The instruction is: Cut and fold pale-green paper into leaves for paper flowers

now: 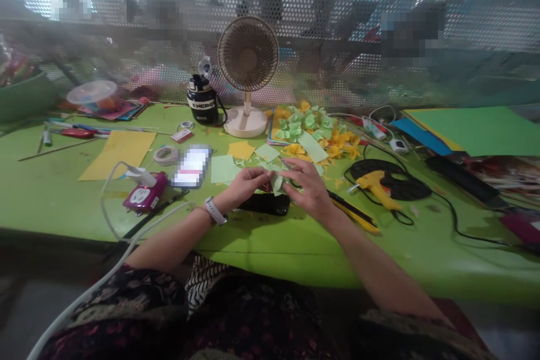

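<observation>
A small piece of light green paper (277, 184), folded or curled, is held up between my two hands above the table. My left hand (252, 184), with a pale watch band on its wrist, pinches it from the left. From the right, the fingertips of my right hand (311, 190) close on its edge, with the other fingers curved apart. Just beneath lies a black phone-like object (266, 203), partly covered by my left hand. Behind my hands are green paper squares (223, 169), a yellow paper piece (241, 150) and small green scraps.
Green and yellow paper flowers (310, 121) are heaped behind. A yellow glue gun (379, 190) and yellow cutter (358, 218) lie right. Left are a lit phone (192, 166), tape roll (165, 155) and purple power adapter (145, 192) with cables. A fan (248, 56) and black bottle (202, 100) stand behind.
</observation>
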A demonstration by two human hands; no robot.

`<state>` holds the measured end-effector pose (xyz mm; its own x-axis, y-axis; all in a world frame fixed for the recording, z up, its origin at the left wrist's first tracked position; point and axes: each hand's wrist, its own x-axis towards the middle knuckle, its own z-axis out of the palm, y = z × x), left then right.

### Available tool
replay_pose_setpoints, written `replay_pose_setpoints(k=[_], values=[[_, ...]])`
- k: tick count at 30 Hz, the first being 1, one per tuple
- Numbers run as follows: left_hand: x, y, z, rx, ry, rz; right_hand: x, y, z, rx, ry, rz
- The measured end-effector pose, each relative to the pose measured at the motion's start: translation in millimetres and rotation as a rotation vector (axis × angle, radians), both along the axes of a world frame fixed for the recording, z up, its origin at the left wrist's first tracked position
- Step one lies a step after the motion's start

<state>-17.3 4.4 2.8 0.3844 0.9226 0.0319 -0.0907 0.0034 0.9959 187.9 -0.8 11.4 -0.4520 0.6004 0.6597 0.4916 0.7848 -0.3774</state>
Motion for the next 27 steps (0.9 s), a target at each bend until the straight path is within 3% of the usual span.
replay_pose_setpoints(k=[5, 12, 18, 27], values=[[-0.3, -1.2, 3.7, 0.014, 0.047, 0.001, 1.5, 4.6, -2.6, 0.068, -0.129, 0.022], [1.7, -2.8, 4.8, 0.087, 0.029, 0.012, -5.0, 1.4, -6.1, -0.114, 0.161, -0.002], [-0.1, -3.1, 2.1, 0.086, 0.004, -0.031, -6.5, -1.4, -2.5, -0.181, 0.225, 0.039], [-0.6, -3.2, 1.0, 0.141, 0.073, -0.007, -5.8, -0.5, -2.6, -0.093, 0.14, 0.042]])
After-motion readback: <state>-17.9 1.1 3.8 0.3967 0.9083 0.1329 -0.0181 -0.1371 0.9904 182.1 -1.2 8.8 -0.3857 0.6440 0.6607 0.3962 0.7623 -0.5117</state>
